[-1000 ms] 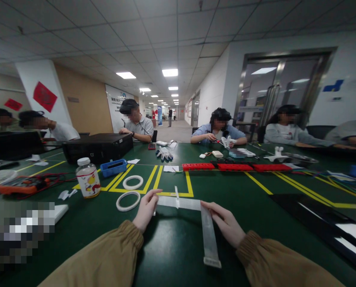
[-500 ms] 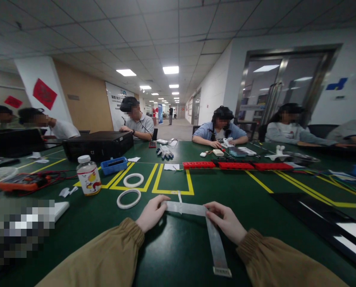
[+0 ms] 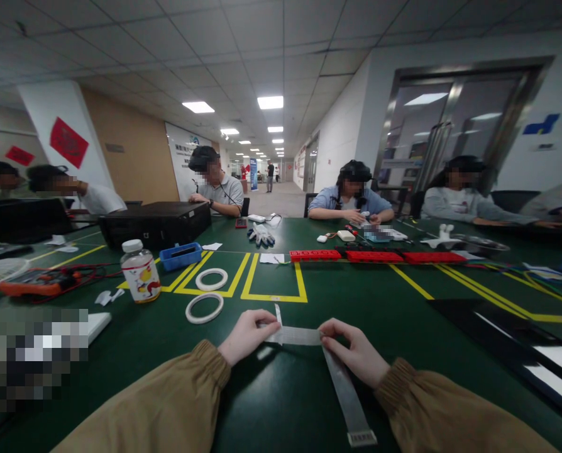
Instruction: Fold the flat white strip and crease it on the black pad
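A grey flat ribbon cable [image 3: 300,336] is stretched between my two hands, low over the green table. My left hand [image 3: 249,335] pinches its left end, thumb lying along the top beside a narrow strip of white tape [image 3: 278,319] that crosses the cable. My right hand [image 3: 351,350] grips the cable where it bends. From that bend the cable runs down towards me and ends in a pale connector [image 3: 361,438]. The cable's far left tip is hidden by my left fingers.
Two white tape rolls [image 3: 204,309] lie left of my hands. Behind them stand a pill bottle [image 3: 140,272] and a blue tray [image 3: 180,257]. Red plastic bars [image 3: 374,257] line the table's middle. Dark panels [image 3: 512,346] lie at right. Several people sit around the table.
My left hand has slid right along the cable, its thumb now at the tape strip. The strip leans further left, and the connector end has swung slightly right.
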A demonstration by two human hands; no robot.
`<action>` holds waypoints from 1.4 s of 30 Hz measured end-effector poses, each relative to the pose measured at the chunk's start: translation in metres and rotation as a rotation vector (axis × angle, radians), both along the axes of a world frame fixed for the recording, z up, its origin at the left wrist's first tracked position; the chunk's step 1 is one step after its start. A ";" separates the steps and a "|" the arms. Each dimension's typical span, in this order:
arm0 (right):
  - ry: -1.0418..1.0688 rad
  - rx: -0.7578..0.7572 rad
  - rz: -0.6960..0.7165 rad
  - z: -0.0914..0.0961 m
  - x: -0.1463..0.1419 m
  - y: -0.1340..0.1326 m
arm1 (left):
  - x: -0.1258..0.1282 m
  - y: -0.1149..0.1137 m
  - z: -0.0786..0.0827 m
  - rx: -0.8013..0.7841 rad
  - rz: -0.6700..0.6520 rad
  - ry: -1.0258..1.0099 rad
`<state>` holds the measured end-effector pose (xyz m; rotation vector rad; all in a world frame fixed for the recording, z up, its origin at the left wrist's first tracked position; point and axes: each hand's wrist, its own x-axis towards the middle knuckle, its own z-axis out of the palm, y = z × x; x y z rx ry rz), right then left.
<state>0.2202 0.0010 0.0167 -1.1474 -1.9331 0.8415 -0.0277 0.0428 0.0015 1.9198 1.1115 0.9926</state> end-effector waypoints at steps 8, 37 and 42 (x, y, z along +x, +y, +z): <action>-0.020 0.004 0.006 -0.001 0.000 0.000 | 0.002 0.003 -0.007 -0.127 -0.047 -0.114; -0.198 0.215 -0.018 -0.004 0.002 -0.003 | 0.004 0.000 -0.008 -0.009 0.057 0.063; -0.178 0.204 -0.142 -0.002 0.008 0.004 | 0.001 -0.001 -0.002 0.043 0.086 -0.020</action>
